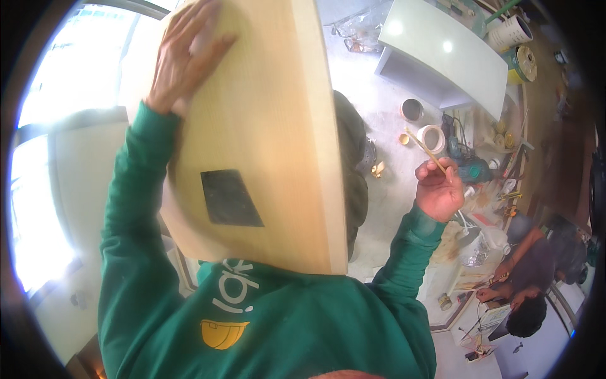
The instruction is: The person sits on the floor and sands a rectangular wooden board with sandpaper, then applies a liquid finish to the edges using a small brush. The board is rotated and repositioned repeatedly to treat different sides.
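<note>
A large pale wooden board (271, 126) stretches in front of my chest, close to my sweatshirt. My left hand (186, 60) rests on its far left part, fingers stretched out and thumb apart. On the board's nearer half lies a dark, four-sided flat piece (231, 197), perhaps sandpaper. Out to the right of the board, my right hand (440, 189) is closed around a thin wooden stick (424, 146), which points up and left. Whether the stick carries bristles, I cannot make out. Beyond its tip stand a white tub (432, 138) and a small yellowish cup (404, 139).
A white curved-top piece of furniture (442, 57) stands at the far right. Near it are a dark-filled container (411, 110), a green power tool (475, 169) and a yellow-green can (521, 64). Another person (530, 278) works at the lower right. Bright windows (44, 208) line the left.
</note>
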A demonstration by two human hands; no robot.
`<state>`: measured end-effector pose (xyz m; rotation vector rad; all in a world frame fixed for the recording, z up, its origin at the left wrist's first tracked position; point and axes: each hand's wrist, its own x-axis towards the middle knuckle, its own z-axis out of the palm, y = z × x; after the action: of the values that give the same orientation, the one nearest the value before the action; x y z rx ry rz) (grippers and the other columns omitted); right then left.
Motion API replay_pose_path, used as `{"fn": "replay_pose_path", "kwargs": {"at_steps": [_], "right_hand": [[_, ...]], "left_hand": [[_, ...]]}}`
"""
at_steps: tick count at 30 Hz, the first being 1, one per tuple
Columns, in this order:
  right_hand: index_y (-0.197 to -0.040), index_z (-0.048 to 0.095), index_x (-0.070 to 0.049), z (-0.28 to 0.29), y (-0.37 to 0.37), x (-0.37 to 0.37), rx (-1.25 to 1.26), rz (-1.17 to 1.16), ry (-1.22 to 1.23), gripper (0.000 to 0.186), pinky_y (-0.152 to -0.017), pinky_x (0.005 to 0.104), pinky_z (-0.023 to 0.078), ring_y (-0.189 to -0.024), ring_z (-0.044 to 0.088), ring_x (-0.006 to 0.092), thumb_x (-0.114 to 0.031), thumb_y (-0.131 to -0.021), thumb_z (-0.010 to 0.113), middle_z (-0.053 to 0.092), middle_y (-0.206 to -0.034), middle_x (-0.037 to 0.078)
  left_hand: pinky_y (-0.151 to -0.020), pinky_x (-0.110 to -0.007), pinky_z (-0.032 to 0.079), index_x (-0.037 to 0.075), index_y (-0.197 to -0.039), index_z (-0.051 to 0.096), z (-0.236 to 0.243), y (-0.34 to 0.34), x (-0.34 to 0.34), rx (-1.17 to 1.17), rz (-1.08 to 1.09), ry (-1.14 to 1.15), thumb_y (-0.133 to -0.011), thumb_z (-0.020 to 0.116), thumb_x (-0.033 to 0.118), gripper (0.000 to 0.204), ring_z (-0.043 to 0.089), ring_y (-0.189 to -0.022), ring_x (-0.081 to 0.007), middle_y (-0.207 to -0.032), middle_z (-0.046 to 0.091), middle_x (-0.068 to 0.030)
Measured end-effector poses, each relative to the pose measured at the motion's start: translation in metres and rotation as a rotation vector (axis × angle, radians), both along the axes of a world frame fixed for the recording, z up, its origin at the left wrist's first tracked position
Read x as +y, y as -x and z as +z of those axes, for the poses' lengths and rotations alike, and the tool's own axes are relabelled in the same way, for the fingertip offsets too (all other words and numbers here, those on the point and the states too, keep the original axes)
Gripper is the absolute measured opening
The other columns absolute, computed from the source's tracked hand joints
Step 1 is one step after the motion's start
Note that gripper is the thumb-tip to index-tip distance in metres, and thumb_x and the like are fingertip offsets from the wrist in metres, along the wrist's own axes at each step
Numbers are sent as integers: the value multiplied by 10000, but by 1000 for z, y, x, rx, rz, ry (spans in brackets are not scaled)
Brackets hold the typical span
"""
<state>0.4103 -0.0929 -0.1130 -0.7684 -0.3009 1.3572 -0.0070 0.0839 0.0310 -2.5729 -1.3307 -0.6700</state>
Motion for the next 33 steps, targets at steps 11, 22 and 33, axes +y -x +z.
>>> {"fn": "replay_pose_path", "kwargs": {"at_steps": [11, 22, 33], "right_hand": [[-936, 648, 100, 101, 16, 57, -485, 353, -369, 210, -738, 392, 550, -746, 669, 274, -59, -839, 552, 667, -871, 199], [-940, 656, 90, 108, 21, 68, -561, 429, -354, 195, -734, 364, 561, -734, 672, 248, -41, -843, 549, 670, -849, 179], [-927, 658, 86, 115, 21, 85, -614, 405, -387, 188, -722, 356, 552, -740, 670, 236, -56, -839, 571, 666, -809, 175]], "left_hand": [[-819, -403, 506, -56, -1123, 660, 21, -28, 59, -365, 379, 413, -953, 546, 521, 611, 663, -925, -294, -1016, 699, -208], [-690, -394, 488, -24, -969, 696, 21, -35, 53, -413, 391, 371, -958, 536, 521, 568, 639, -732, -221, -812, 692, -146], [-692, -379, 486, -22, -994, 696, 21, -35, 51, -436, 380, 355, -953, 550, 504, 547, 639, -764, -205, -835, 692, -139]]}}
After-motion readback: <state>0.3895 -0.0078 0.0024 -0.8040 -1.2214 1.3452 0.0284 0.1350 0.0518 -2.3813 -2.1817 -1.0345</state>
